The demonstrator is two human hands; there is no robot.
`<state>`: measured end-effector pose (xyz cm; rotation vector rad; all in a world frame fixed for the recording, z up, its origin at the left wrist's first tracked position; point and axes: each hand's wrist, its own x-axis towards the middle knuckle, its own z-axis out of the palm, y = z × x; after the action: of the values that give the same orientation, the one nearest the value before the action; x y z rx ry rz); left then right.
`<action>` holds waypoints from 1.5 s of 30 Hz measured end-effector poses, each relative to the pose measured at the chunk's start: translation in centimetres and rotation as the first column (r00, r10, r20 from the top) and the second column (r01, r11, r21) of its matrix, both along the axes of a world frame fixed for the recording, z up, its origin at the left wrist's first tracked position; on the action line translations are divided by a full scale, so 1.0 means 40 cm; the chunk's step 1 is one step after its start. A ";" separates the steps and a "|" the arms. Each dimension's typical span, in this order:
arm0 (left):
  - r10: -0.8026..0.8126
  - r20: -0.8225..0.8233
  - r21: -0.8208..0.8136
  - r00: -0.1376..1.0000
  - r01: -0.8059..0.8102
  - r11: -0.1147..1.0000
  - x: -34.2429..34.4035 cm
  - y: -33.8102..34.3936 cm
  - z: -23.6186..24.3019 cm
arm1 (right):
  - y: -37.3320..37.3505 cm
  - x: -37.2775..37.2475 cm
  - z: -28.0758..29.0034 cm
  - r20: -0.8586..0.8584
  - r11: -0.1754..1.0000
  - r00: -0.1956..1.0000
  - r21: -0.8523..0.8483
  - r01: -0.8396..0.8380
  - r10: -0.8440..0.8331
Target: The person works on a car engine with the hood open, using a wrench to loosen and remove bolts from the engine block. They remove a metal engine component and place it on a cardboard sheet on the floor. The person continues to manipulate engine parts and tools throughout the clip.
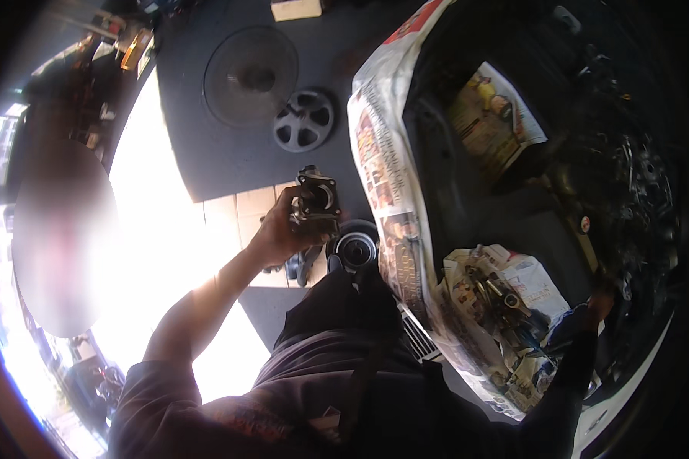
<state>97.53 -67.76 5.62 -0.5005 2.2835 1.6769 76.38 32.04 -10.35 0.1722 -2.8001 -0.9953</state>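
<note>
My left hand [274, 236] is wrapped round a metal throttle body [314, 200], with a round bore and a square flange with bolt holes at its corners. It is held up in front of me, left of a car's open engine bay. Over at the right, my right hand [601, 303] reaches to the dark engine [641, 195]; deep shade hides its fingers. Near it, a crumpled newspaper sheet [530, 277] lies in the bay with several metal tools [507, 300] on it.
Newspaper [383, 164] drapes the car's edge beside me. Another printed sheet [497, 111] lies farther inside the bay. On the floor are a spoked wheel [305, 121], a blurred round disc [250, 76], pale tiles or boards [245, 206] and a round dark object [356, 247] by my feet.
</note>
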 end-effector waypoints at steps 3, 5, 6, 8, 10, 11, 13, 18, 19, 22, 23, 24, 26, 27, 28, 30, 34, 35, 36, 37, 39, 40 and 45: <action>0.016 -0.015 -0.318 1.000 -0.020 0.948 0.100 -0.089 -0.117 | -0.019 -0.019 0.021 -0.038 0.995 0.995 -0.020 -0.095 0.094; 0.070 0.000 -0.392 0.998 -0.064 0.918 0.171 -0.145 -0.184 | -0.042 -0.027 0.037 -0.045 0.995 0.995 -0.027 -0.091 0.090; 0.134 0.065 -0.374 0.989 -0.101 0.922 0.211 -0.169 -0.214 | -0.053 -0.028 0.046 -0.044 0.996 0.996 -0.032 -0.084 0.082; 0.070 0.244 -0.457 0.967 0.051 0.888 0.286 -0.223 -0.265 | -0.078 -0.031 0.063 -0.057 0.997 0.996 -0.039 -0.074 0.071; -0.148 0.505 -0.543 0.850 0.447 0.711 0.363 -0.286 -0.305 | -0.106 -0.030 0.079 -0.056 0.997 0.997 -0.051 -0.060 0.057; -0.141 0.588 -0.565 0.797 0.529 0.634 0.410 -0.302 -0.326 | -0.122 -0.031 0.091 -0.061 0.997 0.997 -0.056 -0.053 0.049; 0.093 0.593 -0.655 0.800 0.411 0.634 0.508 -0.321 -0.359 | -0.161 -0.026 0.107 -0.080 0.997 0.996 -0.061 -0.040 0.035; 0.185 0.585 -0.596 0.790 0.264 0.759 0.749 -0.401 -0.418 | -0.312 -0.014 0.159 -0.167 0.994 0.986 -0.104 -0.017 0.000; 0.171 0.649 -0.562 0.742 0.316 0.764 0.796 -0.413 -0.434 | -0.354 -0.005 0.167 -0.186 0.993 0.983 -0.115 -0.031 0.010; -0.081 0.805 -0.350 0.588 0.580 0.735 0.929 -0.467 -0.514 | -0.525 0.049 0.188 -0.291 0.984 0.954 -0.138 -0.114 0.070; -0.156 0.823 -0.301 0.546 0.653 0.695 0.981 -0.485 -0.555 | -0.598 0.075 0.195 -0.334 0.976 0.937 -0.148 -0.162 0.105; -0.216 0.834 -0.294 0.509 0.739 0.606 1.038 -0.506 -0.603 | -0.681 0.113 0.201 -0.383 0.965 0.913 -0.154 -0.213 0.141; -0.293 0.803 -0.386 0.518 0.828 0.406 1.181 -0.527 -0.718 | -0.876 0.211 0.204 -0.450 0.950 0.867 -0.112 -0.292 0.213; -0.233 0.764 -0.458 0.601 0.761 0.460 1.257 -0.537 -0.782 | -0.990 0.265 0.199 -0.501 0.894 0.821 -0.181 -0.409 0.274; -0.135 0.687 -0.557 0.714 0.637 0.533 1.323 -0.554 -0.848 | -1.116 0.325 0.187 -0.512 0.854 0.799 -0.214 -0.474 0.315; 0.072 0.600 -0.615 0.797 0.402 0.678 1.436 -0.591 -0.962 | -1.387 0.484 0.118 -0.478 0.740 0.783 -0.338 -0.582 0.398; 0.090 0.782 -0.454 0.617 0.465 0.760 1.590 -0.639 -1.117 | -1.894 0.882 -0.128 -0.102 0.388 0.799 -0.834 -0.394 0.592; 0.102 0.823 -0.437 0.560 0.507 0.743 1.615 -0.646 -1.162 | -1.989 0.973 -0.194 0.085 0.367 0.747 -0.903 -0.221 0.659; 0.128 0.857 -0.421 0.499 0.535 0.732 1.647 -0.651 -1.216 | -2.067 1.058 -0.259 0.314 0.420 0.681 -0.908 0.012 0.661; 0.134 0.842 -0.451 0.523 0.545 0.707 1.678 -0.667 -1.283 | -2.131 1.141 -0.329 0.547 0.569 0.582 -0.805 0.169 0.601; 0.134 0.827 -0.484 0.545 0.572 0.662 1.764 -0.670 -1.450 | -2.208 1.281 -0.473 0.760 0.769 0.253 -0.634 0.082 0.599; 0.209 0.829 -0.501 0.519 0.521 0.691 1.799 -0.679 -1.552 | -2.237 1.340 -0.559 0.835 0.831 0.042 -0.550 0.083 0.549; 0.454 0.797 -0.579 0.400 0.290 0.762 1.947 -0.718 -2.037 | -2.263 1.560 -0.931 0.866 0.926 -0.340 -0.376 0.045 0.368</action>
<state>175.42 -96.47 -75.85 -1.3262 1.7804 0.2140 138.79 -58.50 -47.57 2.5676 -3.7766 -0.0502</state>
